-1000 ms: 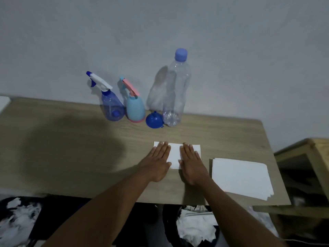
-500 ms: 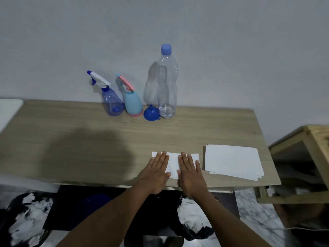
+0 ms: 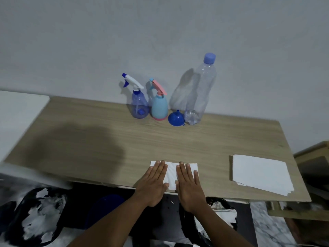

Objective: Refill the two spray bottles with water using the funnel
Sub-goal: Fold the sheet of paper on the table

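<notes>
Funnel [image 3: 175, 118] by water bottle [image 3: 201, 90] (both untouched) | left hand [image 3: 153, 184], right hand [image 3: 189, 186]: grip spread flat on paper [image 3: 170, 175]

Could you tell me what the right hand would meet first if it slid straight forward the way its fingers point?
Beyond the white sheet under it, the right hand would cross the table, then probably meet the blue funnel beside the clear water bottle. Wide-angle distortion makes the line uncertain.

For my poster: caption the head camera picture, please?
Left hand and right hand flat on paper; spray bottles, funnel, water bottle stand behind.
</notes>
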The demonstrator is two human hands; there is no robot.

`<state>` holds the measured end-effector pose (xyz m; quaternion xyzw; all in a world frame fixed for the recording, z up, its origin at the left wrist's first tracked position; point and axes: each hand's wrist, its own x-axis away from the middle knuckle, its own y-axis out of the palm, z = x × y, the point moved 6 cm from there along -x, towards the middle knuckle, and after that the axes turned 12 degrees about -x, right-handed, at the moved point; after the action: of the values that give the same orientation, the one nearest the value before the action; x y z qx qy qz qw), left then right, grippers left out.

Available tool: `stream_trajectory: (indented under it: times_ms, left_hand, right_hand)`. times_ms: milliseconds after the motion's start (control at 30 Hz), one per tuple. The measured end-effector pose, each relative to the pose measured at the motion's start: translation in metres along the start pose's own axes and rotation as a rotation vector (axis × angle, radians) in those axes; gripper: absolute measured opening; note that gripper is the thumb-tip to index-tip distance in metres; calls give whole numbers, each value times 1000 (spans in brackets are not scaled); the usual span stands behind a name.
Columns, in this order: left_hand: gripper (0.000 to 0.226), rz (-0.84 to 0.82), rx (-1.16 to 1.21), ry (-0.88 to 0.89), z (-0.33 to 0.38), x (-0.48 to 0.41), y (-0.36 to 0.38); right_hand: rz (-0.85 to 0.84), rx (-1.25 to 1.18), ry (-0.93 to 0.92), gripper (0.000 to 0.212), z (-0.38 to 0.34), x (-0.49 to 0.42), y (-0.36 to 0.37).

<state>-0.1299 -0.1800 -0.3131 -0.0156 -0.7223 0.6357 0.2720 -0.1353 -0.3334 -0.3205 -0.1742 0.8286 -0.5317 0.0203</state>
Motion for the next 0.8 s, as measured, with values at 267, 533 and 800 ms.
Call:
stream_trajectory:
  times_ms: [267,533,800]
  left_hand:
    - [71,46,49,-72,-113,22,6]
    - [75,14,97,-146,-224,5,4]
    - [85,122,134,-169,-270,-30,5]
  right_hand:
    - [-62,-11,-53,60,-87,-73,31]
    - [-148,-19,-114,62,-158,-175,42]
    - [-221,-7,-133,63,-167,-234,39]
